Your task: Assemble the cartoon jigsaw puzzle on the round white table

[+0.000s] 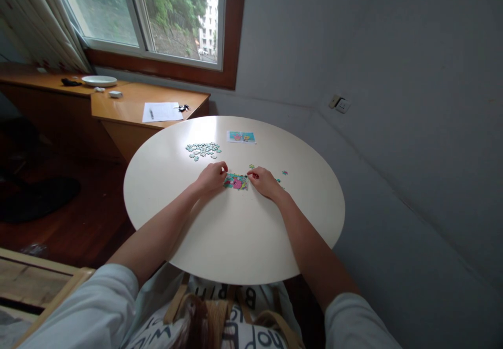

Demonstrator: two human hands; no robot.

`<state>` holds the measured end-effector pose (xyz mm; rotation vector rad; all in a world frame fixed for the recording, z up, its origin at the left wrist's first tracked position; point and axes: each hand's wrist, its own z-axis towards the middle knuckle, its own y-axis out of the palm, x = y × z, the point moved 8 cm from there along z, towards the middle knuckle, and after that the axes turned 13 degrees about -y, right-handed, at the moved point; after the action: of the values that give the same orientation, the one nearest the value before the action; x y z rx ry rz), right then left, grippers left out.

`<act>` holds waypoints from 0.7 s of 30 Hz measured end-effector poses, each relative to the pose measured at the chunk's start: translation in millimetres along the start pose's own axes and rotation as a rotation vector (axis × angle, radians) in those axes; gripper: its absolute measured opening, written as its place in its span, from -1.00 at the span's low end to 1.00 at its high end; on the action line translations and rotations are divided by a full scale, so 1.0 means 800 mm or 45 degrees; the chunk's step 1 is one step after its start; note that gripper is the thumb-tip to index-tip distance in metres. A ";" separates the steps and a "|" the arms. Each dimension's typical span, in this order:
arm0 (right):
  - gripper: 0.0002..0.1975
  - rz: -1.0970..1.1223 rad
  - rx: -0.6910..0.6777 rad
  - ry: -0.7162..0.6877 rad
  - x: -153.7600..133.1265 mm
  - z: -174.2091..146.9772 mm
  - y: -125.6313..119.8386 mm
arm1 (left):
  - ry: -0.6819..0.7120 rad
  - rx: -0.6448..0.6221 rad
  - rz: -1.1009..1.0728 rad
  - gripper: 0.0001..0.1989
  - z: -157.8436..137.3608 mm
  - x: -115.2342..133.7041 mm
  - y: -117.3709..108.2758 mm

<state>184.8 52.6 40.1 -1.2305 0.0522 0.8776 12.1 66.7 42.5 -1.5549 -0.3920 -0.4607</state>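
A partly joined jigsaw puzzle (237, 182) with pink, green and teal printing lies on the white round table (231, 233) in front of me. My left hand (212, 177) rests at its left edge, fingers curled together; what they hold, if anything, is hidden. At the puzzle's upper right corner, my right hand (265, 182) pinches a small dark puzzle piece (247, 176). Several loose pieces lie around the right hand, among them a multicoloured piece (285, 173) and a yellow-green piece (252, 166).
Many pale-backed puzzle pieces (203, 150) are spread at the table's back left. A colourful picture sheet (241, 137) lies at the back. Beyond, a wooden desk (133, 92) holds a paper (162, 112), keys (183, 108) and a white plate (99, 80). A wall stands to the right.
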 end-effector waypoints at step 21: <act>-0.85 0.168 -0.180 -0.013 -0.012 -0.004 0.012 | 0.036 0.075 0.029 -0.76 -0.003 0.009 -0.003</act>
<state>173.7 45.1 36.2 -1.3660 0.0648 1.0160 17.0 64.2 48.5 -1.4928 -0.3628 -0.4490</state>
